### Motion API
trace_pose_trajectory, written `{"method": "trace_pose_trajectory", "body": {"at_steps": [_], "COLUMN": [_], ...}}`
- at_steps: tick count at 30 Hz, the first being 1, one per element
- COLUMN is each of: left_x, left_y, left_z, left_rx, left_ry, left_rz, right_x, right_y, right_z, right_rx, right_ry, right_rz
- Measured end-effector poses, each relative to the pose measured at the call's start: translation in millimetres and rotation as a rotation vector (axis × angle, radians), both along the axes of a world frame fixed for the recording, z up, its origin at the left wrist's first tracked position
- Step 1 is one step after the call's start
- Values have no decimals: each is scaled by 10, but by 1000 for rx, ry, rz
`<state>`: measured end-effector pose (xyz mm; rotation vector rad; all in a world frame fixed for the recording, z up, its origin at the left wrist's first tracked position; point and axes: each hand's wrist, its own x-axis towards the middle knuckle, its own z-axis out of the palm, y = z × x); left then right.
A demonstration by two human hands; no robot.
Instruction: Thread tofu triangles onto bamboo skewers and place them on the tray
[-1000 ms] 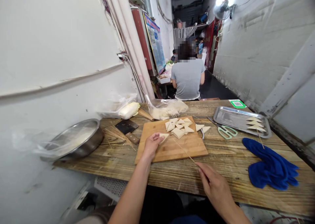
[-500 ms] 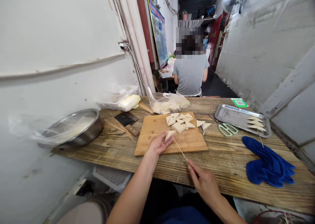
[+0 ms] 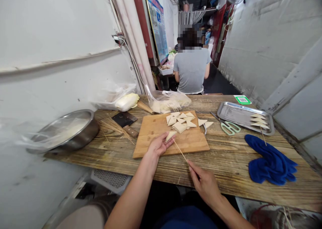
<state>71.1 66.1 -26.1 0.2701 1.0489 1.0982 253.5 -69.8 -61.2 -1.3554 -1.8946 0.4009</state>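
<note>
My left hand (image 3: 159, 144) is turned palm up over the near part of the light-brown wooden cutting board (image 3: 146, 141), its thumb and fingers closed around a pale, flat triangular piece (image 3: 170, 136). My right hand (image 3: 205, 180) is lower and well apart from it, over the table edge, pinching a thin wooden skewer (image 3: 180, 151) between thumb and fingers. The skewer slants up and away to my left, its far end right at the piece's near corner — whether it has gone in, I cannot tell.

Beyond my left hand, a loose pile of pale triangles (image 3: 179, 121) lies on the far right part of the board, some overlapping. Two more triangles (image 3: 202, 122) sit just off its right edge. Further right are scissors with pale green handles (image 3: 230, 127), close beside a rectangular silver metal tray (image 3: 233, 114). At the tray's right end lies a row of skewered triangles (image 3: 259, 121), the stick poking out over the rim towards a crumpled dark blue cloth (image 3: 271, 163). Left of the board I have a cleaver with a dark blade and brown handle (image 3: 130, 131) — beside it, a spread of thin loose sticks (image 3: 114, 128).
</note>
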Motion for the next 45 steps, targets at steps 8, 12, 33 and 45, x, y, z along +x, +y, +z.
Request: {"method": "trace_pose_trajectory", "body": {"at_steps": [8,12,33,45], "left_x": [8,14,43,49], "left_y": [-12,-21,-45,-58], "left_z": [-7,0,2,8], "left_rx": [10,9,73,66], "left_ry": [-8,-14,49,75], "left_rz": [7,16,-22,-44], "right_x": [-4,-3,-29,-143], "right_y": [8,5,-1,-3], "right_z": [-3,-2,50,92], "right_rx": [-19,-16,1,-66], "right_ry": [-15,-14,-48,-78], "right_rz": [-1,6,-21,-69]}}
